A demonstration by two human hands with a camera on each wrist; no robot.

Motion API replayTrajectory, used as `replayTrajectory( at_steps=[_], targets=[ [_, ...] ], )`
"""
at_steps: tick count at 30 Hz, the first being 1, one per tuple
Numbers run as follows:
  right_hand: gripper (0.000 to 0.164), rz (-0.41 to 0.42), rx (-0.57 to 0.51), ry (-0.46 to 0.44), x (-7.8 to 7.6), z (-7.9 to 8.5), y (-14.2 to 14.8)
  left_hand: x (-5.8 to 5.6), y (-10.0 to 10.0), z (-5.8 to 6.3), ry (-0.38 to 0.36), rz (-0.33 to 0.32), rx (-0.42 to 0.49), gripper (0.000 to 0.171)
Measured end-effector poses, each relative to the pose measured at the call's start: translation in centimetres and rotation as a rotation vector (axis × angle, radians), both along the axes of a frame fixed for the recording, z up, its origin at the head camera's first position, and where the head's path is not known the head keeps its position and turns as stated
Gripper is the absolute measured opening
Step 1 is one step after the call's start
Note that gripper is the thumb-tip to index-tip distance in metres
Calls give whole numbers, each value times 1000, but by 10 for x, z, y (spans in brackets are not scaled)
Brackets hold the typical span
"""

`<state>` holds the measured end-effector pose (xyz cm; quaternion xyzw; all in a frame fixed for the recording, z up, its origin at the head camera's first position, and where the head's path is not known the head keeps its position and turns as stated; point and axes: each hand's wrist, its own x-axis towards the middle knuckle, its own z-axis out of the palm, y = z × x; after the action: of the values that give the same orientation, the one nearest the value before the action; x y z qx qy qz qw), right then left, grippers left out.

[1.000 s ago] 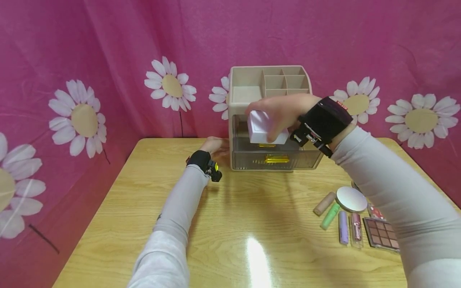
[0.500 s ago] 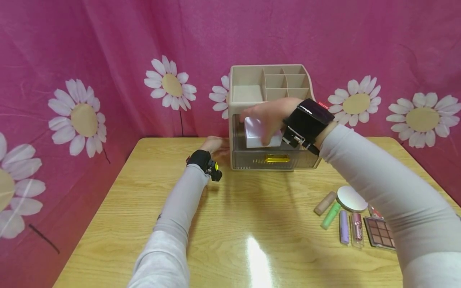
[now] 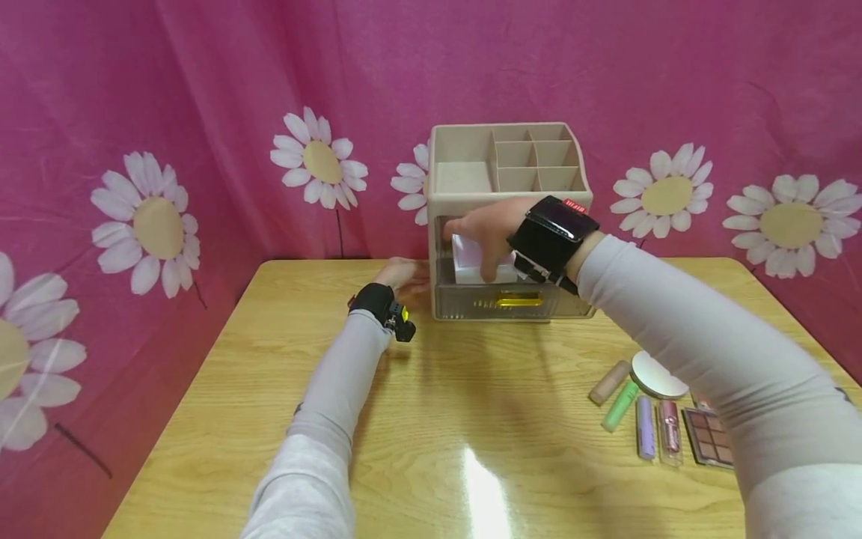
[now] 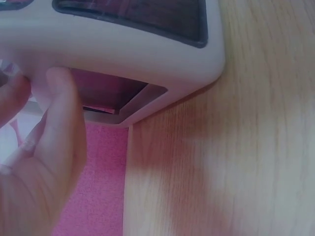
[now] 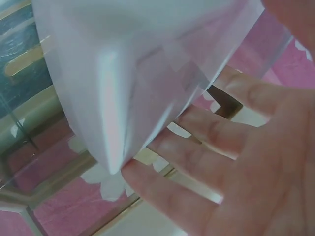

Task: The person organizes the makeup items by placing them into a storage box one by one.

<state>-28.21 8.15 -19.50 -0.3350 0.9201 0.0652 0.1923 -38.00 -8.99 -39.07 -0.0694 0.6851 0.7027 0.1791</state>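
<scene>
The right hand [image 3: 488, 228] grips a smooth, glossy white box [image 3: 468, 258] beneath its palm, above the translucent lower drawer [image 3: 465, 305] of a beige, round-cornered plastic organizer [image 3: 465, 200]. The left hand [image 3: 402, 275], apart from the box, rests loosely extended fingers against the organizer's side wall.

A pink cloth [image 3: 377, 60] hangs behind and along the left, printed with large white daisies [image 3: 322, 161] that have pale yellow centres and thin dark stems. The surface [image 3: 263, 352] is light wood grain, with a bright streak of glare [image 3: 486, 494] near the front. Toward its right lie a brown tube [image 3: 610, 382] and a green tube [image 3: 620, 406], both slanted, just beside a round white disc [image 3: 656, 374]. Nearer the front, a purple tube [image 3: 645, 428] lies roughly parallel to a clear-cased pink tube [image 3: 670, 432]. Right of them sits a dark-framed palette [image 3: 708, 436] of brownish pans, partly hidden.
</scene>
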Motion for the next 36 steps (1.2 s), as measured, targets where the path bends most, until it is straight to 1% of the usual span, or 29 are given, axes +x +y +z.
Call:
replayTrajectory(
  at_steps=[2,5,8,10,11,12,14,18,22,26,28,31,33,36],
  targets=[
    [77,-3,14,-1,-1,-1,-1,7,1,7,-3,9,-13,25],
    [78,-18,25,-5,-2,-2,-2,28,6,30,-19,28,-44,30],
    [79,-29,31,-5,-3,-4,-2,40,7,44,-28,5,-45,33],
    [78,-33,27,-3,-5,-6,-2,45,7,49,-26,-16,-56,34],
    [76,-33,23,0,-6,-8,-1,46,7,50,-22,-26,-60,35],
    [75,-29,22,7,-8,-10,-1,44,7,47,-19,-31,-58,35],
    [72,-19,12,22,-12,-14,0,39,6,42,-16,-33,-54,34],
    [69,11,-12,63,-18,-21,2,27,4,30,-9,-10,-48,32],
    [73,34,-57,99,-22,-26,5,26,3,29,-1,4,-45,32],
    [82,33,-108,110,-22,-29,7,26,3,29,-7,-3,-58,32],
    [79,32,-125,116,-21,-30,7,27,3,29,-14,-7,-63,32],
    [70,46,-147,141,-18,-29,6,28,2,29,-26,-5,-50,32],
    [62,67,-152,169,-16,-28,5,28,2,29,-29,1,-38,32],
    [55,102,-174,206,-12,-26,3,28,2,28,-34,10,-22,32]
  ],
)
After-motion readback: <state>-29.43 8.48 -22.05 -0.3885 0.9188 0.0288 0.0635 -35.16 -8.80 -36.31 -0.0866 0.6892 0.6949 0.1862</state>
